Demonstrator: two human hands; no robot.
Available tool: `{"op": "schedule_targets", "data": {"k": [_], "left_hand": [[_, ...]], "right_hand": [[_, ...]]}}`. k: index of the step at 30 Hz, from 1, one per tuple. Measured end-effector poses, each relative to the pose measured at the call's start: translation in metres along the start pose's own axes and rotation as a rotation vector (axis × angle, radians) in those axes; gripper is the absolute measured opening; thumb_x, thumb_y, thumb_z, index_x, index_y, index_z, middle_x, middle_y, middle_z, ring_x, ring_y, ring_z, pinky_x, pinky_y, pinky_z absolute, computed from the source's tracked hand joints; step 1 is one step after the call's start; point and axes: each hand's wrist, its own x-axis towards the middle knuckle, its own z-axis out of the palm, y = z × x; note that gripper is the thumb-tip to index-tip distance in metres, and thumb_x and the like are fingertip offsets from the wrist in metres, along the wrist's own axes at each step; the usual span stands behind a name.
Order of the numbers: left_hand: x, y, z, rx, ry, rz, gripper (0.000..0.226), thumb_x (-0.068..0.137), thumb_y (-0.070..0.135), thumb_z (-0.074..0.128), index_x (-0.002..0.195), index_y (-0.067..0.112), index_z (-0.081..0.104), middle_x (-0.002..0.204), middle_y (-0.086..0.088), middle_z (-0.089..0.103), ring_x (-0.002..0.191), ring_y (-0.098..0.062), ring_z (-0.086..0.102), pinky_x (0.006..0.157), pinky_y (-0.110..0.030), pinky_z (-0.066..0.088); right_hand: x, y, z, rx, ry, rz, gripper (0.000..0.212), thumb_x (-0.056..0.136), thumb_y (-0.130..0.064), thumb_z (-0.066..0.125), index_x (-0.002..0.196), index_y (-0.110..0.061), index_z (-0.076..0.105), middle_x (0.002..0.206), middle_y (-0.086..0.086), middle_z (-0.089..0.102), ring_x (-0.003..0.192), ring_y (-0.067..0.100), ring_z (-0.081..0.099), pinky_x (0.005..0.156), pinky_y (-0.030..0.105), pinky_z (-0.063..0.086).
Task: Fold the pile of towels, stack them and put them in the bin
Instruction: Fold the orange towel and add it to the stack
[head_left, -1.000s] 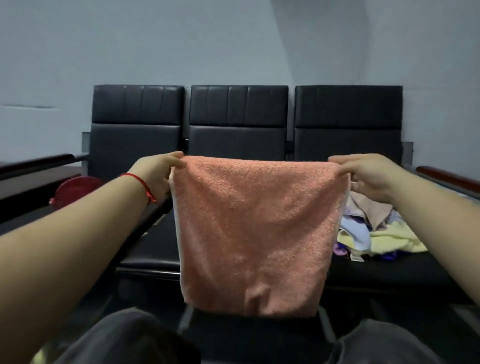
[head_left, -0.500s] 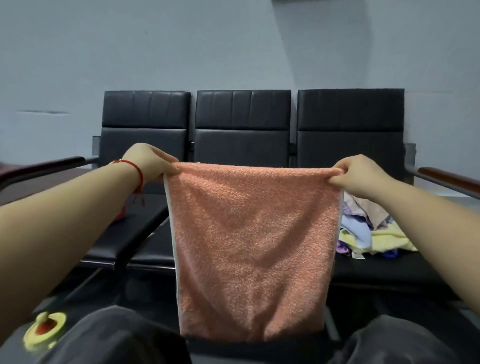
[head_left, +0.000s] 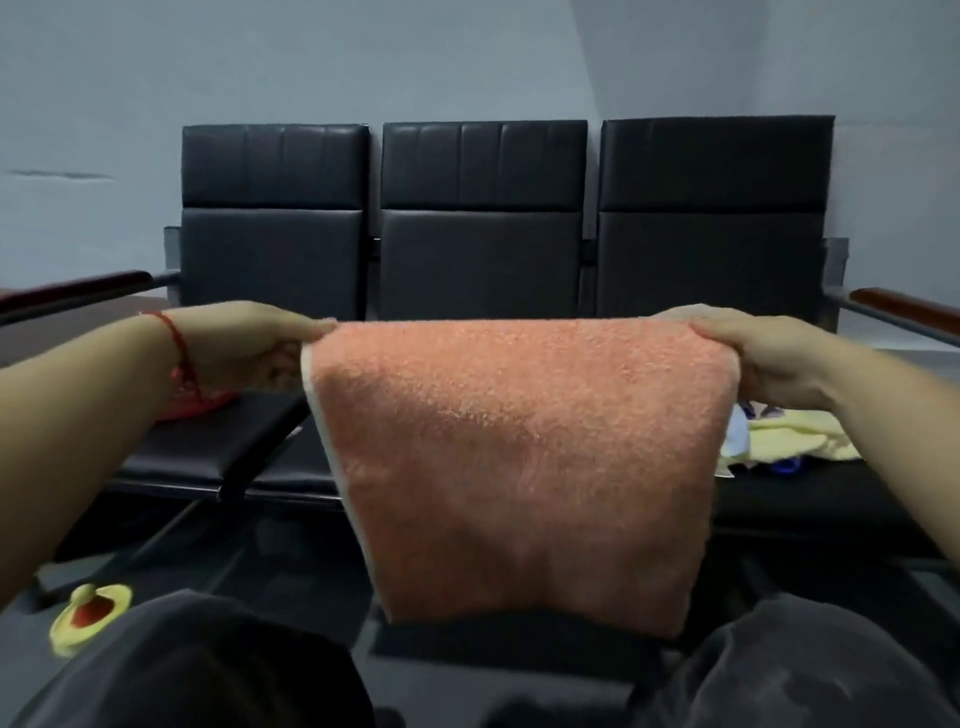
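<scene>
Orange towel (head_left: 519, 441) hangs in air, centre, near person's knees, stretched flat between two hands, likely squared up for next fold. Left hand (head_left: 249, 345) fingers pinch left top corner; right hand (head_left: 769, 358) fingers pinch right top corner. Pile (head_left: 789, 441) of unfolded towels lies on bench (head_left: 779, 499) far right; count unclear. Three seat backs. One red object far left, partly hidden.

No readable text, labels, brands or numbers are showing anywhere in this view, nothing legible on any surface
</scene>
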Motion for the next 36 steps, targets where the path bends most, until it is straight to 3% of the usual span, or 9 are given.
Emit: {"op": "schedule_targets", "data": {"k": [4,9,12,15,17,20,26,30,36], "left_hand": [[0.031,-0.029,0.009,0.418,0.150,-0.209,0.028,0.092,0.027,0.060,0.069,0.014,0.048,0.046,0.004,0.037,0.033,-0.006,0.032,0.033,-0.014,0.027],[0.069,-0.068,0.036,-0.190,0.143,-0.339,0.032,0.103,0.017,0.036,0.083,0.001,0.055,0.052,-0.009,0.065,0.040,-0.012,0.061,0.036,-0.019,0.048],[0.099,-0.086,0.053,-0.273,0.204,-0.207,0.035,0.104,0.013,0.027,0.092,-0.001,0.057,0.077,-0.012,0.067,0.067,-0.019,0.065,0.057,-0.028,0.056],[0.137,-0.110,0.073,0.066,0.340,-0.106,0.019,0.097,0.030,0.050,0.091,0.012,0.054,0.084,-0.008,0.060,0.072,-0.020,0.057,0.071,-0.033,0.048],[0.156,-0.131,0.084,0.322,0.313,-0.134,0.048,0.088,0.042,0.058,0.122,0.012,0.042,0.117,-0.009,0.058,0.098,-0.024,0.058,0.086,-0.034,0.049],[0.182,-0.155,0.095,0.716,0.161,-0.119,0.096,0.083,0.063,0.052,0.151,0.030,-0.008,0.158,-0.004,0.015,0.142,-0.027,0.023,0.117,-0.040,0.020],[0.242,-0.153,0.089,1.067,0.164,-0.195,0.074,0.086,0.075,0.021,0.148,0.044,-0.006,0.159,-0.003,-0.015,0.145,-0.033,-0.012,0.114,-0.058,-0.007],[0.279,-0.152,0.084,1.151,0.231,-0.225,0.076,0.084,0.077,0.018,0.149,0.043,-0.003,0.159,-0.004,-0.016,0.145,-0.034,-0.013,0.111,-0.063,-0.005],[0.318,-0.152,0.074,1.151,0.272,-0.211,0.079,0.083,0.078,0.019,0.150,0.039,0.005,0.160,-0.004,-0.006,0.146,-0.033,-0.005,0.113,-0.061,0.000]], "right_hand": [[0.017,0.021,0.017,-0.839,0.103,0.046,0.038,0.091,-0.041,0.059,0.063,-0.015,0.055,0.069,0.006,0.050,0.064,0.017,0.045,0.056,0.027,0.036],[0.049,0.053,0.045,-0.519,0.182,0.180,0.041,0.096,-0.026,0.055,0.061,-0.009,0.044,0.029,-0.005,0.042,0.024,0.009,0.037,0.031,0.013,0.027],[0.068,0.066,0.071,-0.121,0.223,0.288,0.031,0.103,-0.016,0.036,0.076,-0.004,0.046,0.047,0.011,0.058,0.031,0.013,0.054,0.032,0.018,0.042],[0.107,0.094,0.091,-0.172,0.426,0.196,0.034,0.088,-0.033,0.049,0.087,-0.001,0.061,0.086,0.021,0.064,0.077,0.032,0.067,0.064,0.031,0.050],[0.116,0.111,0.113,-0.436,0.456,0.102,0.034,0.082,-0.025,0.058,0.110,-0.007,0.064,0.102,0.017,0.067,0.097,0.033,0.063,0.074,0.029,0.044],[0.123,0.138,0.148,-0.557,0.314,0.096,0.077,0.078,-0.032,0.067,0.144,-0.011,0.033,0.130,0.012,0.057,0.119,0.027,0.054,0.094,0.028,0.043],[0.181,0.162,0.160,-0.866,0.273,-0.008,0.093,0.089,-0.052,0.052,0.153,-0.020,-0.008,0.158,0.009,0.020,0.144,0.023,0.023,0.117,0.035,0.021],[0.230,0.170,0.156,-0.893,0.209,-0.046,0.081,0.090,-0.054,0.047,0.153,-0.025,0.005,0.159,0.003,0.018,0.145,0.020,0.021,0.117,0.038,0.019],[0.265,0.173,0.160,-0.830,0.362,-0.229,0.060,0.085,-0.048,0.058,0.135,-0.016,0.045,0.135,0.003,0.051,0.123,0.024,0.049,0.103,0.040,0.039]]}}
